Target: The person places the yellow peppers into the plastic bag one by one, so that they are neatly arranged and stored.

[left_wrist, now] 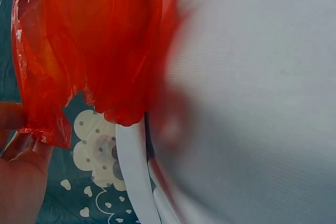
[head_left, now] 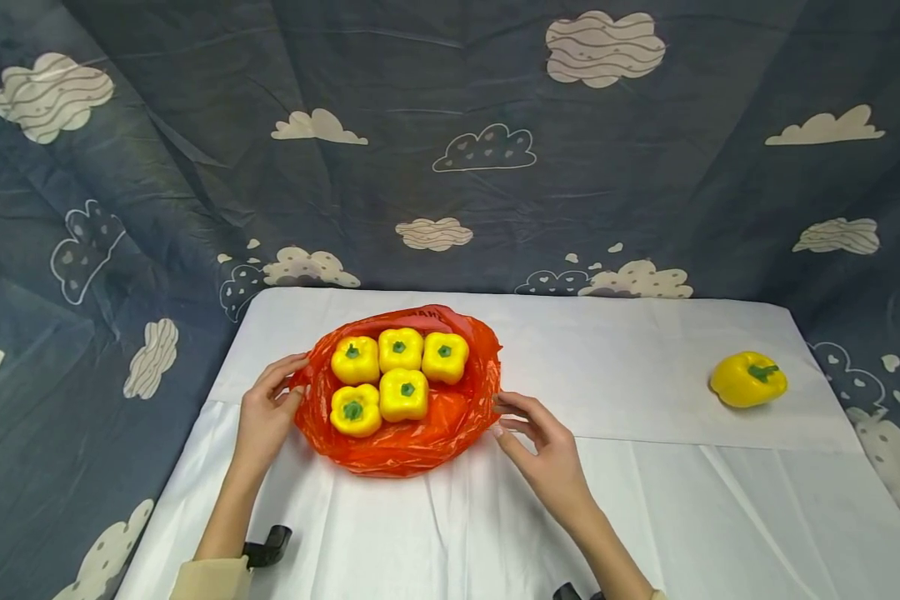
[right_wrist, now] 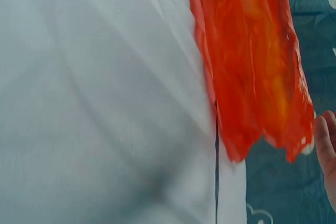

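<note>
A red plastic bag (head_left: 450, 417) lies spread wide on the white-covered table, with several yellow bell peppers (head_left: 403, 394) stem-up inside. At its left rim, my left hand (head_left: 262, 417) pinches the plastic between thumb and fingers; the left wrist view shows a corner of the red bag (left_wrist: 50, 124) caught there. My right hand (head_left: 543, 458) is at the opposite rim, fingers loosely bent and thumb apart from them, fingertips right at the plastic. In the right wrist view, that hand (right_wrist: 328, 150) shows only at the edge, beside the bag (right_wrist: 252, 66).
One more yellow bell pepper (head_left: 747, 380) lies on its side on the far right of the table (head_left: 645, 367). Behind and at the sides hangs a dark cloth (head_left: 390, 192) with cloud prints. Black wrist mounts (head_left: 268, 546) sit under the forearms.
</note>
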`<state>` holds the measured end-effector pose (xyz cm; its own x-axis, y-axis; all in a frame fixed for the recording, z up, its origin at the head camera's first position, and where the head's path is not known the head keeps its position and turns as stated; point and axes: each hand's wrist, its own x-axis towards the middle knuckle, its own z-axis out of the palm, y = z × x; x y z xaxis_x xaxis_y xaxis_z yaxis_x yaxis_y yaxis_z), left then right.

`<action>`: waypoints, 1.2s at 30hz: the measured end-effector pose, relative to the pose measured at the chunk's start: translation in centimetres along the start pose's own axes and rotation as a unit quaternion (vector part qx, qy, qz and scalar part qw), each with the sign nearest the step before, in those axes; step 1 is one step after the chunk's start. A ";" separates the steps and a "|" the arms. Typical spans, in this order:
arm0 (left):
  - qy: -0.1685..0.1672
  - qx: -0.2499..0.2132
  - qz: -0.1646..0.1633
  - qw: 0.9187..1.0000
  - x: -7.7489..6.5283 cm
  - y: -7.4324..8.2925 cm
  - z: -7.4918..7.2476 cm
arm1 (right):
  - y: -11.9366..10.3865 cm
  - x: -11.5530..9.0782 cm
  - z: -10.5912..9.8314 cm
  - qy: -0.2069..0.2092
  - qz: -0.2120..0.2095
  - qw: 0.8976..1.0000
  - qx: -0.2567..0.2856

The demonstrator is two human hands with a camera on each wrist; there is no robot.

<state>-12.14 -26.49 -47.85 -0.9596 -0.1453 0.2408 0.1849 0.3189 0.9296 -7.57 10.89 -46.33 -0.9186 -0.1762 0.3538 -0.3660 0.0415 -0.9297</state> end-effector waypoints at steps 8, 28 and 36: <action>-0.006 0.007 -0.005 1.000 -0.1 1.8 0.0 | 1.3 -1.7 -3.7 0.041 0.032 0.998 -0.036; -0.011 0.033 0.007 0.999 -0.3 4.5 0.3 | 3.1 -5.3 -10.7 0.103 0.088 0.981 -0.140; -0.008 0.037 0.004 0.999 -0.4 4.7 0.4 | 3.0 -6.3 -13.5 0.131 0.123 0.958 -0.223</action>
<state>-10.97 -24.51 -43.70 -0.9615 -0.1289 0.2426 0.1761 0.3890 0.9043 -4.87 25.38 -49.94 -0.9698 0.1437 0.1972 -0.1066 0.4773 -0.8722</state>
